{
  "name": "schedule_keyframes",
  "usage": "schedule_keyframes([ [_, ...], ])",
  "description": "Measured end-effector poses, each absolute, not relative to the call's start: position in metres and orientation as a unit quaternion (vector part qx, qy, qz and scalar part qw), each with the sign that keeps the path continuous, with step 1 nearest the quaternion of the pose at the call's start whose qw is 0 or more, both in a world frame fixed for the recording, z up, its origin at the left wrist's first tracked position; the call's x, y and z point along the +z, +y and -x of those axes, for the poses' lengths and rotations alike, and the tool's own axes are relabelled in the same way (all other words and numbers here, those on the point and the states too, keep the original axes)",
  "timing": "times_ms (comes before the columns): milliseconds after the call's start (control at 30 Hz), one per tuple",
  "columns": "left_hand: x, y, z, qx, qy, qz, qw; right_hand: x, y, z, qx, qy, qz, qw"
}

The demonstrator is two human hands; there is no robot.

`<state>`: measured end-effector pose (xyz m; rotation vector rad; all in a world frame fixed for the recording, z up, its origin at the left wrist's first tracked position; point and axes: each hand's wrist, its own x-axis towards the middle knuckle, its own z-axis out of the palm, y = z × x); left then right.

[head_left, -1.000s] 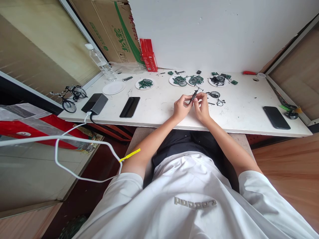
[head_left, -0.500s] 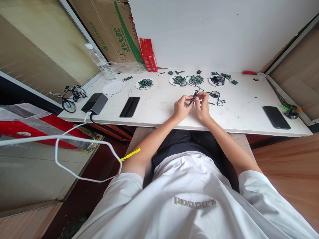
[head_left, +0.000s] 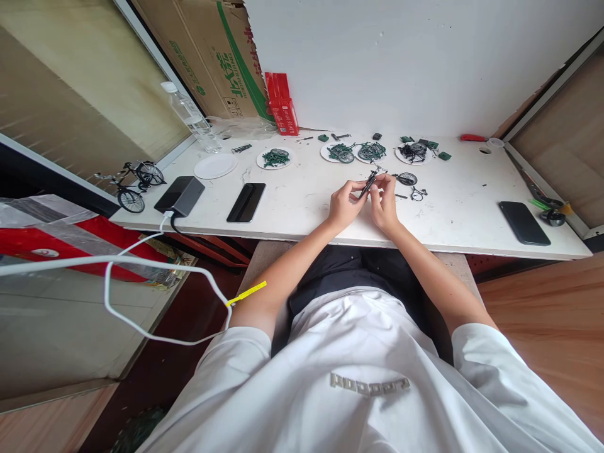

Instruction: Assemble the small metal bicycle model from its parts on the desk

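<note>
Between my hands is a thin black model bicycle part (head_left: 369, 183), held above the table; its exact shape is partly covered by fingers. My left hand (head_left: 345, 204) is closed on its lower left side. With fingers bent around it from the right, my right hand (head_left: 385, 200) grips the same part. Just beyond my right hand lie a black spoked wheel (head_left: 406, 179) and a smaller black piece with a ring (head_left: 418, 194). White plates with green parts (head_left: 372, 151) and with black parts (head_left: 414, 152) stand behind my hands.
To the left are an assembled black model bicycle (head_left: 132, 182), a dark power block (head_left: 179, 196) with cables, a phone (head_left: 246, 202), a white plate (head_left: 215, 166) and a water bottle (head_left: 193, 119). A red box (head_left: 282, 106) stands at the back. Another phone (head_left: 523, 223) lies right.
The black part between my fingers has tilted very slightly. Both hands stay in nearly the same place, and the things on the table have not moved.
</note>
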<state>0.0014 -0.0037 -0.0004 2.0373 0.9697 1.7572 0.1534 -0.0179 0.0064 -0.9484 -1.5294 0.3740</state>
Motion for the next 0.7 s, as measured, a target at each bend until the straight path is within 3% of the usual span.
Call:
schedule_keyframes([
  [700, 0.001, 0.0, 0.002, 0.619, 0.368, -0.679, 0.142, 0.019, -0.026, -0.151, 0.099, -0.705, 0.405, 0.574],
])
